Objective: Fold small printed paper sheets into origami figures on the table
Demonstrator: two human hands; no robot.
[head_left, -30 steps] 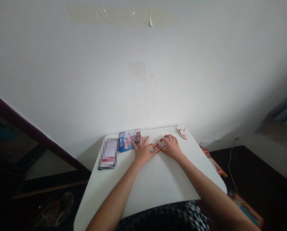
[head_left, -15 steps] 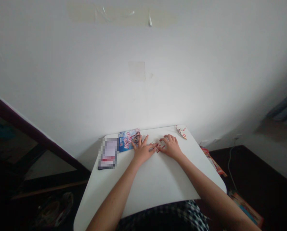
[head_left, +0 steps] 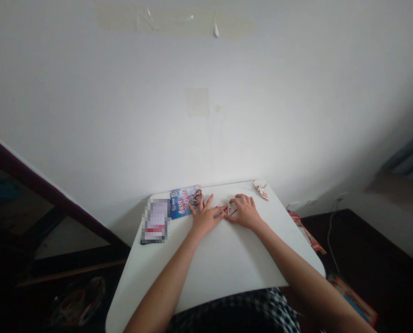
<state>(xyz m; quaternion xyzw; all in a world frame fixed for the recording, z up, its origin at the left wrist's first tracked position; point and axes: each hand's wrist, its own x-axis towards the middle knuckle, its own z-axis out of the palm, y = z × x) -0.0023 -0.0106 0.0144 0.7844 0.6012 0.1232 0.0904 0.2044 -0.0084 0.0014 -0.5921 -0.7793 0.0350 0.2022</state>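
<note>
Both my hands rest at the far side of a small white table (head_left: 220,263). My left hand (head_left: 204,216) lies flat with its fingers spread, its fingertips pressing on a small red-and-white piece of paper (head_left: 228,209). My right hand (head_left: 245,210) has its fingers curled down onto the same paper from the right. The paper is mostly covered by the fingers, so its shape is unclear. A blue printed leaflet (head_left: 184,200) lies just left of my left hand.
A dark phone (head_left: 155,221) lies at the table's left side. A small folded red-and-white paper (head_left: 262,189) sits at the far right corner. The wall stands right behind the table. Printed papers (head_left: 308,233) and a cable lie on the floor to the right.
My right hand's fingers have shifted slightly left over the small paper. My left hand has stayed flat in place.
</note>
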